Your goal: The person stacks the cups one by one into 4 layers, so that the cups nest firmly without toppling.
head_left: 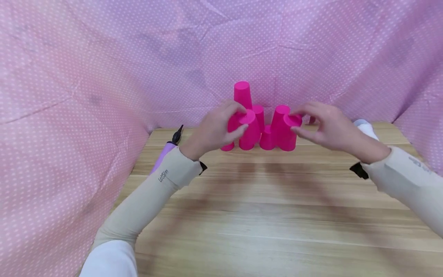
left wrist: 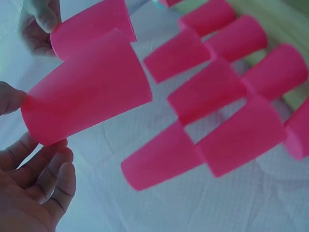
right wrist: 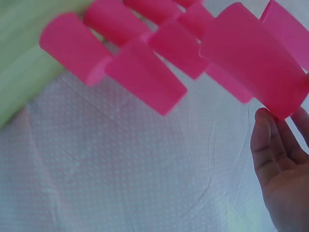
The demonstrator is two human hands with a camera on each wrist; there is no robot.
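My left hand (head_left: 216, 127) pinches an upside-down pink cup (left wrist: 91, 92) at its narrow closed end, between thumb and fingers. A second pink cup (right wrist: 256, 58), also upside down, is gripped the same way by my right hand (head_left: 328, 127). Both held cups are in the air, in front of a stack of upside-down pink cups. In the left wrist view the stack rises in tiers, with one stacked cup (left wrist: 161, 157) standing highest at the left side. The held cups hide part of the stack in the head view.
The stack stands near the back edge of the wooden table (head_left: 242, 223), before a pink dotted cloth (head_left: 194, 69). A purple pump with a black nozzle (head_left: 177, 135) lies at the left. Beyond my right wrist is a white object (head_left: 366, 129), partly hidden.
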